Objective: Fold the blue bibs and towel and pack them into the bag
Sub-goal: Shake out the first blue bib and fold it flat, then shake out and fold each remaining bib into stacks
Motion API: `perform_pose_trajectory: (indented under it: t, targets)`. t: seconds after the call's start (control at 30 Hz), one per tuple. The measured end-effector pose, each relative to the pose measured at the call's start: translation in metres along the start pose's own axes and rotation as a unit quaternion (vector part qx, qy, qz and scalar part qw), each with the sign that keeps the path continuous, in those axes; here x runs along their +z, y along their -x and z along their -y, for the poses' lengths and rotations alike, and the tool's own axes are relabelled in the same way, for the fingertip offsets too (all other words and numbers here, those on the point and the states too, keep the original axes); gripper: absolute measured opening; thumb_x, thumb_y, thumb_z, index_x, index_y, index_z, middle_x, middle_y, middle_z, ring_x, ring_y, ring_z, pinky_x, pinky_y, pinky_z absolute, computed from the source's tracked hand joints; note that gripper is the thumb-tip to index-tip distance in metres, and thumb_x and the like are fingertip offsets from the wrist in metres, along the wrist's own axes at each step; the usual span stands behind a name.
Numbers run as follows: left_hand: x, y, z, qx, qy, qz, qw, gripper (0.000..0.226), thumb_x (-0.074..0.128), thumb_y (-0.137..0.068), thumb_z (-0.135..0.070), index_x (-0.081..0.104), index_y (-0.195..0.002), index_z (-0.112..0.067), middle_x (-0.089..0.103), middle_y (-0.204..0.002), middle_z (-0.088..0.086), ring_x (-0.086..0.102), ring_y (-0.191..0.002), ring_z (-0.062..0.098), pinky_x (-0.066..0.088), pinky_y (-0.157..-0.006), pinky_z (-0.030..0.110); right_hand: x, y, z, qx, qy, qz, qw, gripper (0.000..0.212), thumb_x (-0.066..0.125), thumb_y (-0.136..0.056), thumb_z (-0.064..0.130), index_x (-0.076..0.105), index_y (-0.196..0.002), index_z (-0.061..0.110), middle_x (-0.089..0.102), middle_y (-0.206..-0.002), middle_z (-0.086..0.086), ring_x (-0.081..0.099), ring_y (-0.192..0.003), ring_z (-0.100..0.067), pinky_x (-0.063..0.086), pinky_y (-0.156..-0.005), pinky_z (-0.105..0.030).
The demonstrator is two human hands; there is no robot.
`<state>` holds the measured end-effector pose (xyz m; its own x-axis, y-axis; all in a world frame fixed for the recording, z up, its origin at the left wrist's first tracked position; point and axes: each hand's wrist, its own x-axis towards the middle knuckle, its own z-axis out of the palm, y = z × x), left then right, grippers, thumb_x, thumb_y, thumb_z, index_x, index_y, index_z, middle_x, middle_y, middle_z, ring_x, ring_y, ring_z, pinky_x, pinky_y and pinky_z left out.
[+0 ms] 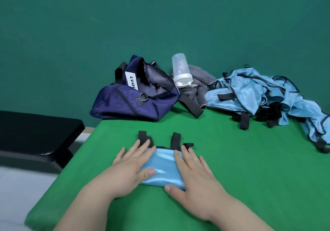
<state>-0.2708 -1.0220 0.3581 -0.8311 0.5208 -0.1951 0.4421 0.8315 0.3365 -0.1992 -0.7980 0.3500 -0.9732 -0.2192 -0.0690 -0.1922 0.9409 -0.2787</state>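
Your left hand [131, 166] and your right hand [192, 173] both lie flat on a folded blue bib [161, 166], with the fingers straight and a little spread. The left hand covers the bib's left end and the right hand covers its right end. Both thumbs touch its near side. The bib sits on the green counter [232, 168], close to you, and its black straps [175, 139] stick out from the far side, past your fingertips. At the back of the counter is the dark blue bag [135, 95]. Its top is open and it has a white label with black letters. Just to the right of the bag is a clear bottle [181, 70] with its white cap at the bottom. It rests on the grey towel [200, 88], which lies in a crumpled heap. Right of the towel, and touching it, is a messy pile of blue bibs [259, 96] with black straps, not folded. A black bench [35, 134] stands off the counter's left side, and a green wall [71, 34] is behind it all.
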Motion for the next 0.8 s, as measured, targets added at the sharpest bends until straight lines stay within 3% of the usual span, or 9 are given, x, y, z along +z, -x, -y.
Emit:
perform_pose_trajectory:
  t: [0.07,0.1,0.17,0.33,0.5,0.67,0.8]
  targets:
    - [-0.004,0.001,0.015,-0.042,0.013,-0.026,0.999,0.112,-0.011,-0.053,-0.099,-0.004,-0.153,-0.049,-0.025,-0.153,-0.029,-0.029,-0.144,0.002,-0.011,-0.121,0.038,0.002,-0.019,0.011,0.0,0.005,0.0,1.0,0.093,0.031,-0.092,0.073,-0.014,-0.157,0.026,-0.024,-0.163,0.004,-0.026,-0.149,-0.012,-0.011,-0.123,-0.04]
    - [-0.006,0.002,0.021,-0.069,0.015,-0.044,0.997,0.098,0.0,-0.069,-0.094,-0.001,-0.154,-0.048,-0.021,-0.157,-0.026,-0.026,-0.145,0.003,-0.009,-0.122,0.04,0.002,-0.029,0.016,0.001,0.01,0.0,1.0,0.093,0.031,-0.091,0.074,-0.013,-0.158,0.025,-0.024,-0.164,0.002,-0.025,-0.149,-0.014,-0.01,-0.123,-0.041]
    - [-0.008,0.003,0.032,-0.135,0.013,-0.101,0.986,0.065,0.02,-0.098,-0.066,0.006,-0.157,-0.043,-0.01,-0.163,-0.019,-0.019,-0.149,0.007,-0.005,-0.123,0.044,0.003,-0.048,0.024,0.005,0.02,0.002,1.0,0.095,0.031,-0.091,0.074,-0.012,-0.158,0.023,-0.023,-0.164,0.0,-0.022,-0.151,-0.016,-0.009,-0.123,-0.042]
    - [-0.009,0.009,0.063,-0.245,0.023,-0.218,0.944,0.051,0.022,-0.106,-0.042,0.022,-0.156,-0.031,0.021,-0.164,-0.007,0.012,-0.153,0.019,0.014,-0.123,0.048,0.007,-0.095,0.043,0.009,0.02,-0.011,1.0,0.093,0.032,-0.092,0.073,-0.008,-0.159,0.022,-0.019,-0.165,-0.001,-0.018,-0.152,-0.018,-0.008,-0.123,-0.045]
    - [-0.011,0.006,0.063,-0.224,0.08,-0.306,0.922,0.042,0.037,-0.102,-0.025,0.046,-0.143,-0.025,0.049,-0.144,-0.007,0.04,-0.135,0.02,0.033,-0.112,0.048,0.009,-0.112,0.046,0.026,0.03,-0.047,0.998,0.09,0.03,-0.091,0.073,-0.005,-0.159,0.026,-0.017,-0.166,0.003,-0.016,-0.152,-0.015,-0.004,-0.124,-0.048]
    - [-0.017,0.006,0.039,-0.193,0.115,-0.353,0.908,0.039,0.047,-0.098,-0.023,0.055,-0.137,-0.024,0.049,-0.142,-0.007,0.04,-0.133,0.016,0.031,-0.113,0.038,0.01,-0.114,0.044,0.012,0.004,-0.07,0.997,0.091,0.039,-0.089,0.073,-0.002,-0.159,0.03,-0.019,-0.165,0.006,-0.016,-0.152,-0.016,-0.002,-0.124,-0.047]
    - [-0.016,0.003,0.014,-0.127,0.126,-0.37,0.911,0.034,0.047,-0.094,-0.023,0.065,-0.123,-0.022,0.056,-0.132,-0.008,0.045,-0.126,0.014,0.034,-0.109,0.035,0.009,-0.101,0.032,-0.023,-0.086,-0.11,0.99,0.096,0.048,-0.082,0.076,0.002,-0.157,0.039,-0.02,-0.162,0.017,-0.021,-0.149,-0.01,0.0,-0.124,-0.039]
